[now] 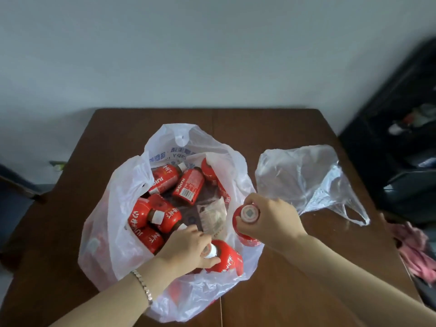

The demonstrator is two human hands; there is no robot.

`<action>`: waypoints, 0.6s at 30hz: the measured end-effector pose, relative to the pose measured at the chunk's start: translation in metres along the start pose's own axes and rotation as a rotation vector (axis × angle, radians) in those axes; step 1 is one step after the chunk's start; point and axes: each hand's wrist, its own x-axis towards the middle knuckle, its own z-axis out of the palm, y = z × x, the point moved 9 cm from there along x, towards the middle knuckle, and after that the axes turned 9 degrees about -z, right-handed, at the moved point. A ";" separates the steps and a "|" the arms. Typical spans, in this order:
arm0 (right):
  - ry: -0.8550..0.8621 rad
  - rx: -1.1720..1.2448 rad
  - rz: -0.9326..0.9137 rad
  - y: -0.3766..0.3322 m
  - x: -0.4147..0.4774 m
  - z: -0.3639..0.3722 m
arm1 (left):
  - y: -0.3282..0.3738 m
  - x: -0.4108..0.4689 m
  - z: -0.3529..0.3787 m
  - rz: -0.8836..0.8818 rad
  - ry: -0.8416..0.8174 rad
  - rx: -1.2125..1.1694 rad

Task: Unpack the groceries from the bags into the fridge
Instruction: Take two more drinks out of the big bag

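Observation:
A white plastic bag [122,208] stands open on the brown table [271,128], with several red juice bottles [188,186] lying inside it. My left hand [188,246] reaches into the bag and grips a red bottle [227,258] by its white-capped neck. My right hand [271,218] holds another red bottle [246,223] upright at the bag's right rim, its cap facing the camera. A crumpled paper receipt [213,215] lies among the bottles.
A flattened clear plastic bag [304,180] lies on the table to the right. Dark furniture with clutter [401,138] stands at the far right, pink cloth [415,249] below it. A dark chair [16,185] is at the left.

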 end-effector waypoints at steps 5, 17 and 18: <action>0.033 -0.012 0.279 0.019 -0.044 -0.017 | 0.033 0.013 -0.008 0.013 -0.240 0.100; 0.389 -0.041 0.840 0.042 -0.269 -0.097 | 0.255 -0.003 -0.116 0.634 -0.031 0.145; 0.428 -0.047 0.898 0.043 -0.300 -0.104 | 0.284 -0.015 -0.118 0.720 -0.019 0.136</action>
